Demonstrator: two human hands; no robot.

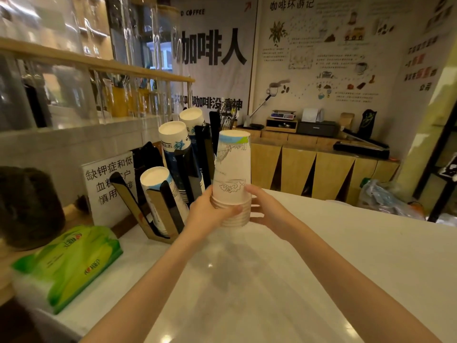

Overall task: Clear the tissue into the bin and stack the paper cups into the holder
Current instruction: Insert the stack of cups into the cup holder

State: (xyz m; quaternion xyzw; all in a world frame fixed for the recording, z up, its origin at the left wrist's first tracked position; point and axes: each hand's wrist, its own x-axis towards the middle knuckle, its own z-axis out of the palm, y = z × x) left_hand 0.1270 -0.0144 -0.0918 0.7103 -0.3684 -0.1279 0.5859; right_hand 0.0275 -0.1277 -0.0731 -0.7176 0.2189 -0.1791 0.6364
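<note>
Your left hand [210, 209] and right hand [265, 210], arms outstretched, clasp an inverted stack of paper cups [231, 179] from both sides above the white counter [321, 256], just beside the cup holder [170, 191].

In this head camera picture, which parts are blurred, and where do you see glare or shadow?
Head view: the shelf glassware at upper left is smeared by blur; the nested white paper cup stack is sharp; ceiling lights glare on the glossy white counter, where a soft shadow lies under the hands.
</note>
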